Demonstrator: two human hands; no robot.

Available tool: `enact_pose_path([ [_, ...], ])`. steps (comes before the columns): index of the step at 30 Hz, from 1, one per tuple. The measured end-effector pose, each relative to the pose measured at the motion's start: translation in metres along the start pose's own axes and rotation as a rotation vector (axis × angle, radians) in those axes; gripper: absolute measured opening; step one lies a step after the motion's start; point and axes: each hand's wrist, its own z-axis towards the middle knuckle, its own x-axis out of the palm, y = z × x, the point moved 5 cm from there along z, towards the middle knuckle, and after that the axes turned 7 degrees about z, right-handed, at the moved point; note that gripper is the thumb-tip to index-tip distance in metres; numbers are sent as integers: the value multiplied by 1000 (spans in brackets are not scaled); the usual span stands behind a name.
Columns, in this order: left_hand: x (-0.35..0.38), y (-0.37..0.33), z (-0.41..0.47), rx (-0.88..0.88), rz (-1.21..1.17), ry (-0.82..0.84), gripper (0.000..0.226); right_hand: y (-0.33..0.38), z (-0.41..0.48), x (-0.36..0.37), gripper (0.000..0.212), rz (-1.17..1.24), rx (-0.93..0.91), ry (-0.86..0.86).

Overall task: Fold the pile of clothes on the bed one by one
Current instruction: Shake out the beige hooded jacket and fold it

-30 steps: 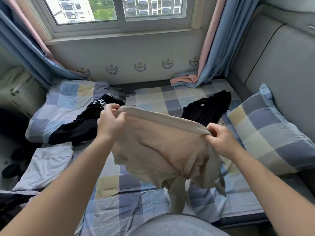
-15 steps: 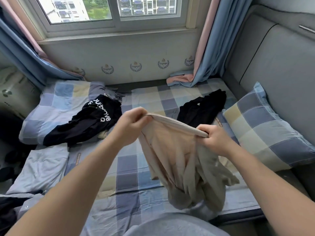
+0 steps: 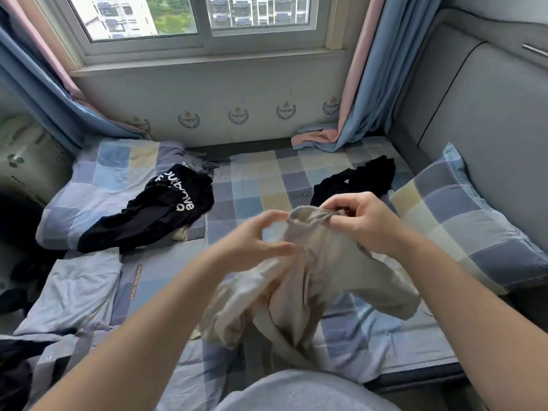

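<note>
A beige garment (image 3: 326,271) hangs bunched over the checked bed (image 3: 261,179), in front of me. My right hand (image 3: 364,223) pinches its gathered top edge. My left hand (image 3: 255,238) is blurred, curved in a C against the cloth's left side, with finger and thumb apart and no visible grip. A black garment with white lettering (image 3: 160,212) lies crumpled at the left. Another black garment (image 3: 355,179) lies at the back right. A pale blue garment (image 3: 74,292) lies flat at the near left.
A checked pillow (image 3: 462,215) leans on the grey padded headboard (image 3: 489,114) at the right. A folded checked duvet (image 3: 98,173) sits under the lettered garment. Curtain ends (image 3: 320,137) rest on the bed below the window. Dark clothes (image 3: 12,378) lie at the lower left.
My hands have come together, bunching the beige garment's top edge from a wide spread into my right hand. My left hand has let go of that edge and slid lower.
</note>
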Motion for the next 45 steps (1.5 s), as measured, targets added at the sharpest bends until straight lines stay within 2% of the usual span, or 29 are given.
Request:
enact_pose_path([
  [3, 29, -8, 8, 74, -289, 65, 27, 13, 5, 12, 15, -38, -45, 54],
  [6, 22, -5, 6, 79, -295, -98, 7, 5, 3, 9, 15, -116, -4, 102],
  [8, 11, 2, 3, 52, -278, -258, 9, -12, 1, 0, 17, -292, 66, 73],
  [11, 2, 18, -2, -93, -296, -339, 12, -37, -3, -15, 18, -528, 125, -102],
  [14, 5, 31, -5, -254, -453, -363, 18, -51, -12, -27, 22, -547, 107, -391],
  [16, 9, 30, -7, -293, -559, -394, 19, -55, -18, -23, 12, -395, 135, -479],
  [17, 12, 28, -7, -275, -598, -385, 18, -60, -18, -13, 15, -233, 230, -440],
  [20, 30, 19, -5, -180, -619, -276, 20, -77, -25, 31, 60, 287, 720, -217],
  [22, 41, 13, -3, -89, -534, -181, 20, -81, -25, 50, 77, 462, 860, -128],
  [23, 46, 10, -3, -48, -479, -130, 24, -83, -23, 55, 78, 508, 874, -107],
  [28, 69, 7, -12, 44, -448, 47, 20, -98, -18, 66, 43, 490, 822, -91],
  [31, 74, 14, -15, 48, -380, 44, 33, -102, -20, 69, 41, 508, 815, -41],
  [33, 76, 17, -14, 76, -261, 50, 25, -101, -21, 71, 45, 486, 814, 39],
  [36, 79, 24, -14, 84, -120, 41, 30, -101, -21, 74, 30, 403, 779, 77],
  [40, 79, 33, -17, -46, -227, -52, 39, -110, -22, 72, 8, 441, 754, -85],
  [43, 82, 40, -20, -152, -371, -77, 49, -116, -23, 66, 8, 511, 704, -278],
  [45, 84, 45, -20, -190, -387, -98, 51, -118, -24, 64, 10, 581, 666, -372],
])
